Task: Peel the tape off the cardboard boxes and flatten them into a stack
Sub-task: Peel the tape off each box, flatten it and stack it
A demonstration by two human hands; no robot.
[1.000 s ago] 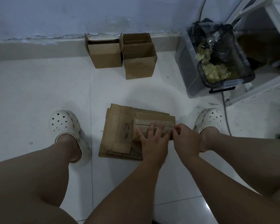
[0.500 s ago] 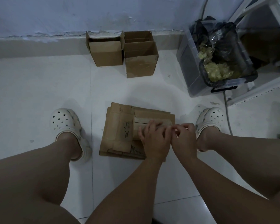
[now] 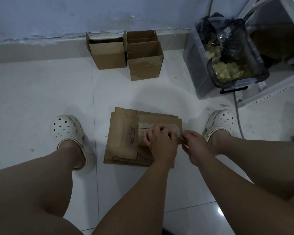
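the right hand (image 3: pixel 196 145) pinches the loose end of the tape (image 3: pixel 161 126) between thumb and fingertips, right at the right edge of the top box (image 3: pixel 157 120). the lifted bit of tape is small and blurred, so how far it has come free is hard to make out. the left hand (image 3: pixel 160 141) lies just beside it on the same box, knuckles up and fingers bent under. it bears down on the cardboard, but the fingertips are hidden, so i cannot tell whether they grip anything.

the tape shows as a pale band running left to right along the top box. this box lies flat with its long axis also left to right, and both hands cover its near half. it sits on the right part of the stack (image 3: pixel 124 141) of flattened cardboard on the white floor (image 3: pixel 32 99), between two pale clogs (image 3: pixel 66 129). the forearms hide the stack's near right corner.

well apart from it, two upright boxes (image 3: pixel 109 55) stand open and side by side against the wall (image 3: pixel 58 16). to the right, a bin (image 3: pixel 200 82) with a dark liner holds crumpled yellowish scraps. the frame cuts off the white shelf frame (image 3: pixel 268 95) behind it.
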